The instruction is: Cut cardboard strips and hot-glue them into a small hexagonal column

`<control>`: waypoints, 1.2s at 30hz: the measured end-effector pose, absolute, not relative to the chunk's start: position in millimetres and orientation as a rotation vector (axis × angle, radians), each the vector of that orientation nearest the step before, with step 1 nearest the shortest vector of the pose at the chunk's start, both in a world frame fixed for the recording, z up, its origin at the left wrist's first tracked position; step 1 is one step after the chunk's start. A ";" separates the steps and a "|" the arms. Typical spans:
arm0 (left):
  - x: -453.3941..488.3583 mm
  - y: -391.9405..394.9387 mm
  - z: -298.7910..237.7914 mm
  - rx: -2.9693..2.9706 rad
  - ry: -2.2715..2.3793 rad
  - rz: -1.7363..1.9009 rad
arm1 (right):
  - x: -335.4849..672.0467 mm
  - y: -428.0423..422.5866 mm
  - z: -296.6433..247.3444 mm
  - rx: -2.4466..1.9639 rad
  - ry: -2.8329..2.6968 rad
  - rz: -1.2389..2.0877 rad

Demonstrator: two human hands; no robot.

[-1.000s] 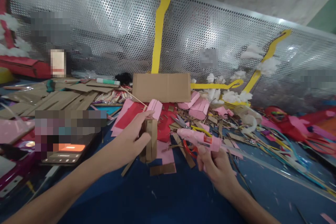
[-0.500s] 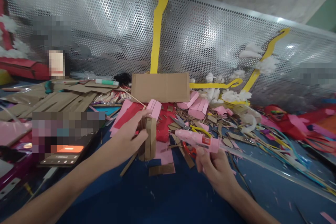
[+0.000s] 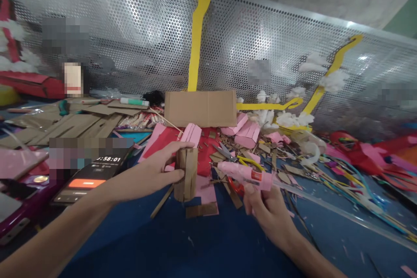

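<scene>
My left hand (image 3: 163,165) is closed on a small upright piece of folded brown cardboard (image 3: 186,176), its thumb against the near left side and its fingers reaching over the top. Part of the far side is hidden. In my right hand (image 3: 269,206) is a pink glue gun (image 3: 243,172), its nozzle pointing left toward the cardboard piece, a short gap away. Behind the two lie a red sheet (image 3: 205,158) and a small folded pink paper box (image 3: 191,134). A pair of scissors (image 3: 228,153) lies just beyond the glue gun.
A cardboard box (image 3: 200,109) with a tall yellow hook-shaped strip (image 3: 195,39) stands against the perforated metal panel (image 3: 137,30). To the left lie a phone (image 3: 89,178) and cardboard strips (image 3: 73,128). Cardboard scraps (image 3: 260,143) and coloured strips spread right, near a long clear stick (image 3: 325,204).
My left hand has shifted its grip on the cardboard piece, with the thumb lower and the fingers now over its top. The piece has turned slightly. My right hand stays with the glue gun.
</scene>
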State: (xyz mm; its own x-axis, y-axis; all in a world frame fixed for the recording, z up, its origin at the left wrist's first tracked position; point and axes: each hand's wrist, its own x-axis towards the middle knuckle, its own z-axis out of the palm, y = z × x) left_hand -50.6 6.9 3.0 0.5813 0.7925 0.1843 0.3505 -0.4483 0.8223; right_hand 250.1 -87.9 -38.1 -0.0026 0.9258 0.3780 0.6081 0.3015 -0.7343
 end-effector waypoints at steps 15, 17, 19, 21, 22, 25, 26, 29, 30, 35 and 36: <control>-33.6 -10.5 -0.5 1.911 0.915 0.713 | 249.2 -88.6 -37.6 -1.391 -1.728 0.461; -28.6 -12.8 -0.6 1.927 0.962 0.758 | 249.1 -88.9 -37.7 -1.391 -1.728 0.462; -24.4 -14.1 -1.3 1.912 0.981 0.769 | 249.0 -89.2 -37.5 -1.394 -1.739 0.466; -22.3 -14.4 -2.5 1.882 0.993 0.769 | 248.7 -89.2 -37.2 -1.394 -1.745 0.469; -22.1 -14.4 -3.2 1.874 1.005 0.768 | 248.6 -89.2 -37.1 -1.393 -1.743 0.474; -24.0 -13.7 -5.5 1.902 1.044 0.785 | 249.1 -88.5 -37.5 -1.401 -1.730 0.490; -25.0 -13.3 -6.1 1.919 1.053 0.788 | 249.5 -88.3 -38.0 -1.405 -1.731 0.491; -27.4 -11.2 -7.3 1.946 1.052 0.812 | 250.6 -87.7 -39.5 -1.415 -1.742 0.475; -28.0 -10.5 -7.3 1.942 1.035 0.812 | 250.8 -87.7 -39.8 -1.419 -1.745 0.467; -29.7 -12.3 -3.9 1.883 0.947 0.755 | 249.0 -88.6 -38.0 -1.410 -1.757 0.437; -29.9 -13.5 -2.9 1.875 0.957 0.743 | 248.6 -88.8 -37.3 -1.403 -1.756 0.439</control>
